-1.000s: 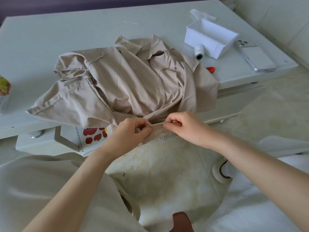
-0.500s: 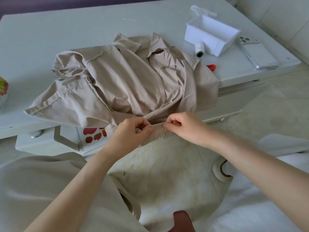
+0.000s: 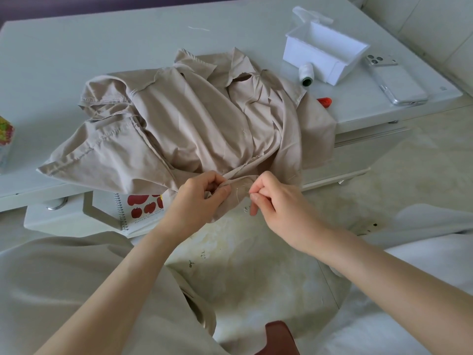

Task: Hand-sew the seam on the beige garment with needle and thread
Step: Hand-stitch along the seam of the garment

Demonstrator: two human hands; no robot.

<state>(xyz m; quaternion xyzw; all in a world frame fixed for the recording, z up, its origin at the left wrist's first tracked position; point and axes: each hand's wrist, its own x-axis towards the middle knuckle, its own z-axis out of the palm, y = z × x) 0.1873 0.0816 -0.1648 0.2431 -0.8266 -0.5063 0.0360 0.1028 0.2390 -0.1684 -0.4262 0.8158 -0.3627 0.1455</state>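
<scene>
The beige garment [image 3: 194,124] lies crumpled on the pale table [image 3: 76,47], with one edge hanging over the near side. My left hand [image 3: 197,198] pinches that hanging seam edge between thumb and fingers. Just to its right, my right hand [image 3: 279,201] has its fingertips pinched together, apparently on the needle, which is too small to make out. A thin pale thread [image 3: 240,196] loops between the seam and my right fingertips.
A white open box [image 3: 325,52] stands at the back right, a white thread spool [image 3: 306,74] beside it. A phone [image 3: 395,80] lies near the right edge, a small red object [image 3: 325,101] by the garment. A spiral notebook [image 3: 139,208] sits on the shelf below.
My right hand has dropped slightly down and to the right, away from the seam, drawing the thread out. My left hand keeps its pinch on the seam.
</scene>
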